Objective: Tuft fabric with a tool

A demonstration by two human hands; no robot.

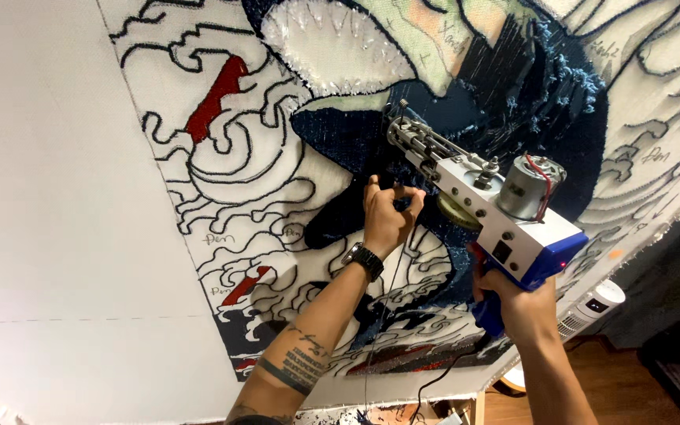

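One large stretched cloth (222, 197) filled the view. The tufting gun (482, 206), seemingly heavy and rigid, pressed against it; the right hand (517, 303) clenched its blue grip, the left hand (387, 216) pinched thin, limp yarn (393, 267).

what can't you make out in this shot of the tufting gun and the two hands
- Head view: the tufting gun needle tip, lost against dark blue yarn.
- What the left hand pinches: fingers curl over it.
- The gun's handle, wrapped by the right hand.
- The tufting cloth design, cut off at the top edge.
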